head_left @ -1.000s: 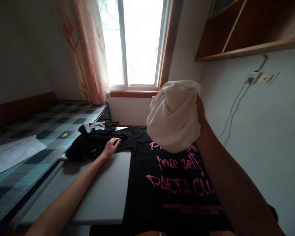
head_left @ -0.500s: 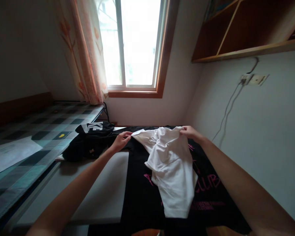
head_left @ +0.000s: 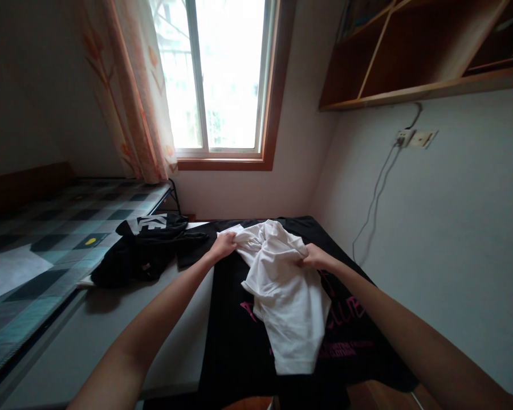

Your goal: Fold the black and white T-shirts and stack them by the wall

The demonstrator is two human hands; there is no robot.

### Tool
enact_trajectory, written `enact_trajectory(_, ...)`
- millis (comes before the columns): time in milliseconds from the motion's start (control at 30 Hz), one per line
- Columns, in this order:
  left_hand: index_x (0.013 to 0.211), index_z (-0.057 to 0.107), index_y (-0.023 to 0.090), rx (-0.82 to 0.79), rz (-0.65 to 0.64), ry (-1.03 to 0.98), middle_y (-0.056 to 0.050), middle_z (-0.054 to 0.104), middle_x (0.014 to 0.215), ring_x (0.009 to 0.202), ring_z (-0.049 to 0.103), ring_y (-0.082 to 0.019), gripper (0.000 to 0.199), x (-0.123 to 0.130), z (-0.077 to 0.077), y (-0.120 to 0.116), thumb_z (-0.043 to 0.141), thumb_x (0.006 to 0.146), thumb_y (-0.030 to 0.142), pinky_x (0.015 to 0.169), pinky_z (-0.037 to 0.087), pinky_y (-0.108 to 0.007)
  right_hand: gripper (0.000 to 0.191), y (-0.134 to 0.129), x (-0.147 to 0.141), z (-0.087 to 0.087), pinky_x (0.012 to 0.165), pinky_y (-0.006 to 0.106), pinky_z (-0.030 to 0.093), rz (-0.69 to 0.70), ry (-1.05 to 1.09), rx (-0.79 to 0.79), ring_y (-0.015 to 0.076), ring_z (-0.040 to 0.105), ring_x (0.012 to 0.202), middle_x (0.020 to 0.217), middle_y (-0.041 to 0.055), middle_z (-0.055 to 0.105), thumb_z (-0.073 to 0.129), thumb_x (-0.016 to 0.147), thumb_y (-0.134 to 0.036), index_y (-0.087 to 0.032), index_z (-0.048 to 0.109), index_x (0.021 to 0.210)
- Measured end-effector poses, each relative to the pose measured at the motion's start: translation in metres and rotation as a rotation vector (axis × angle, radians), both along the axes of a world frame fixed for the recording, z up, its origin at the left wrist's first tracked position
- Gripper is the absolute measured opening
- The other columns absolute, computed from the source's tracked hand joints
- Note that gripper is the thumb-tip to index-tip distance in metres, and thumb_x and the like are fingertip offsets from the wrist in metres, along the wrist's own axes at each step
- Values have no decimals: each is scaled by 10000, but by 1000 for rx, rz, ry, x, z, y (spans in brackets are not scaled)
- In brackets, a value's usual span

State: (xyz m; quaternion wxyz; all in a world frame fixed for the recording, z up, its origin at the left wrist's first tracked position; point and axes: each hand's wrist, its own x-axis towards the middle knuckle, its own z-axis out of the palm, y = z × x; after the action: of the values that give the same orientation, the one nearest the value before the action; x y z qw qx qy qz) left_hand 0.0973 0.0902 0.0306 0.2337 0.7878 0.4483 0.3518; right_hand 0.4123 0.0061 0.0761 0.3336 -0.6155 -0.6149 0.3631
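Observation:
A white T-shirt (head_left: pixel 282 290) lies crumpled over a black cloth with pink lettering (head_left: pixel 235 336), which is spread across the table. My left hand (head_left: pixel 224 245) is closed around the shirt's upper left part, with a bit of white fabric showing beyond the fingers. On the other side, my right hand (head_left: pixel 316 257) grips the shirt's right edge, its fingertips partly hidden in the folds. The lower end of the shirt hangs toward me and rests on the black cloth.
Bunched dark clothing (head_left: pixel 132 256) with white letters sits at the left on the grey tabletop (head_left: pixel 175 324). Beyond it is a checked bed (head_left: pixel 111 213) with a paper sheet (head_left: pixel 12 270). A wall shelf (head_left: pixel 410 94) and a socket (head_left: pixel 414 138) are at the right.
My right hand has moved down along the shirt's right edge, toward me. My left hand has closed more fully on its corner. The view has shifted slightly right.

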Motion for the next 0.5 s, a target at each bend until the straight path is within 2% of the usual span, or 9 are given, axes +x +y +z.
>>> enact_trajectory(67,1155,624,191,-13,40,-2,-94,607,1212,1034,602,-226,303,-3,-1,1,580,909,362,874,523,-381,256,-3,6,0,610,338,529,-15,-41,23,238,628,639,611,35,689,782,525,-316,-152,735,716)
enact_trajectory(133,1059,659,184,-18,89,-11,-91,648,1106,1005,606,-229,240,-7,1,3,589,897,347,860,500,-361,267,-3,16,1,602,326,516,-5,-55,36,235,620,647,600,39,681,779,540,-358,-146,721,692)
enact_trajectory(233,925,672,185,-6,161,-50,-73,675,910,926,611,-220,175,-14,8,7,603,855,330,822,464,-325,326,-1,33,0,565,287,487,11,12,60,209,601,642,611,35,670,773,545,-415,-142,701,708)
enact_trajectory(300,886,641,176,-2,184,-166,-47,654,835,830,596,-185,187,-21,15,10,570,851,345,764,458,-289,362,1,44,0,540,258,461,-18,96,91,180,581,630,642,31,667,768,542,-436,-148,685,746)
enact_trajectory(433,856,574,164,30,184,-518,-3,588,754,683,521,-126,208,-38,31,8,529,834,367,646,423,-223,401,4,65,5,501,222,409,-177,269,206,133,527,591,689,6,648,724,551,-452,-179,637,832)
enact_trajectory(500,882,567,170,63,200,-597,17,550,722,644,485,-114,218,-49,38,4,531,821,376,605,394,-209,392,4,76,10,493,213,392,-305,303,298,125,509,581,686,-12,626,707,549,-413,-196,615,862)
